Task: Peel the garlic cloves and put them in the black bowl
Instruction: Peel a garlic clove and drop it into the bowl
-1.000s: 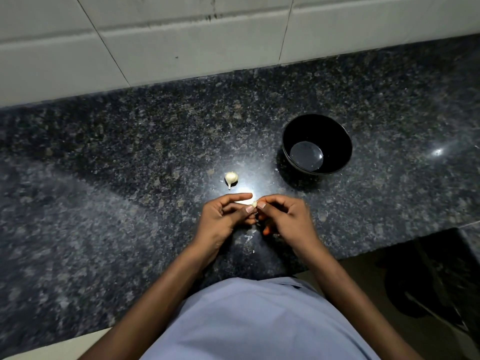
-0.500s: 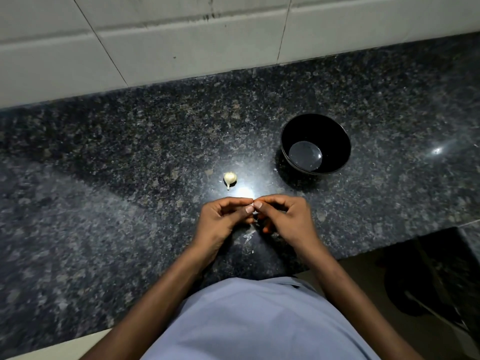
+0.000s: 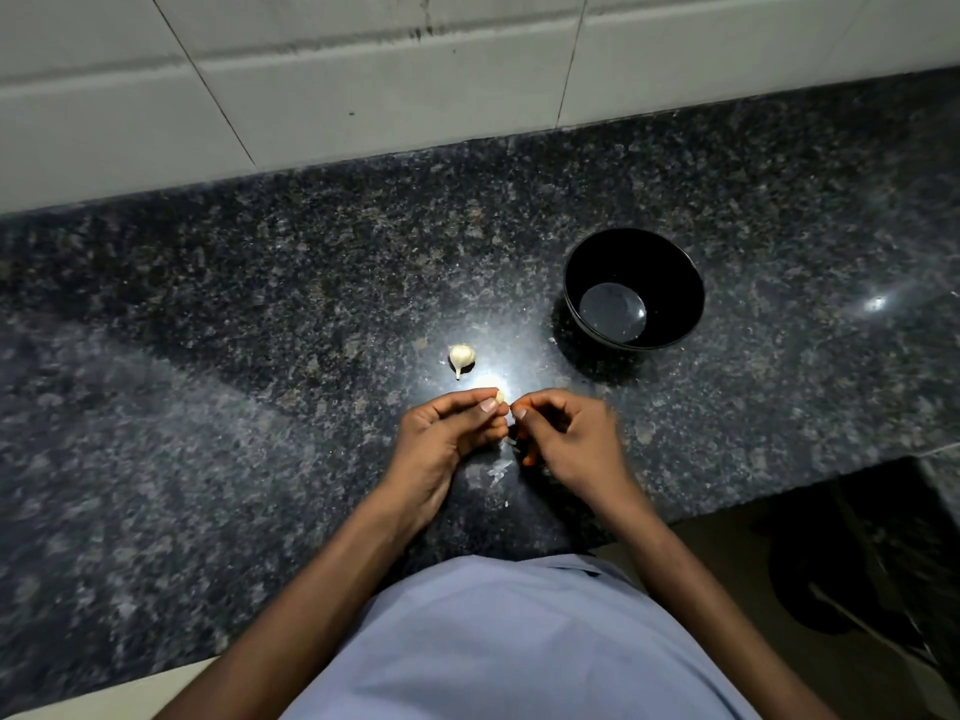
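Left hand (image 3: 441, 433) pinches a small, light, slippery garlic clove (image 3: 500, 397) while right hand (image 3: 566, 433), at its 3 o'clock, pinches its papery skin (image 3: 511, 412); better held by the ends.

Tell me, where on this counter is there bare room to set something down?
Bare speckled dark granite counter spreads left of the unpeeled garlic clove, and behind the round black bowl toward the tiled wall. Crowded: around both hands.

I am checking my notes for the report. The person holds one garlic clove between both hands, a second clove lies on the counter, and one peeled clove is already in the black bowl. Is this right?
Not quite. The head view shows the black bowl empty. The rest holds: the left hand and right hand work one garlic clove; a second clove lies on the counter.
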